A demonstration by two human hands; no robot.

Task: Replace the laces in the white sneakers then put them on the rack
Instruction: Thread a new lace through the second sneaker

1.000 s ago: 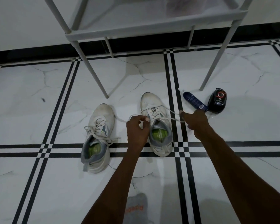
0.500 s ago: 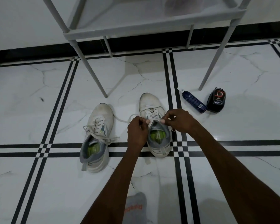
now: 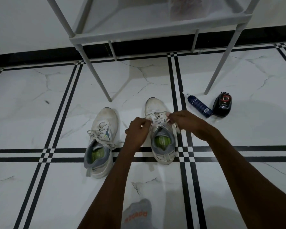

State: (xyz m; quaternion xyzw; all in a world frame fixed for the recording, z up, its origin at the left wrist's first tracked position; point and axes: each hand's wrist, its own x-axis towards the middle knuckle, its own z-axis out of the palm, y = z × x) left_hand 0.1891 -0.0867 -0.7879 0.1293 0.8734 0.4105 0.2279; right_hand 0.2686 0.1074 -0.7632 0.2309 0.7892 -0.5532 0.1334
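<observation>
Right sneaker point(image 3: 161, 134), on floor: lace point(image 3: 157, 120) soft, limp, light. Left hand point(image 3: 137, 129) and right hand point(image 3: 182, 119) each pinch a lace end; best gripped near tips.

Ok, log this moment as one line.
step: lacing right sneaker | left hand: pinching lace | right hand: pinching lace | left sneaker: on floor

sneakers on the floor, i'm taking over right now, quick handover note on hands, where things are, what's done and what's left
Left hand and right hand each pinch a lace end over the right sneaker, which is mid-lacing on the floor.
Left sneaker beside it looks laced, ends loose, untouched.
Rack stands behind both.
Spray bottle and black shoe polish lie to the right.
Left: finish the lacing, then put both sneakers on the rack.
</observation>
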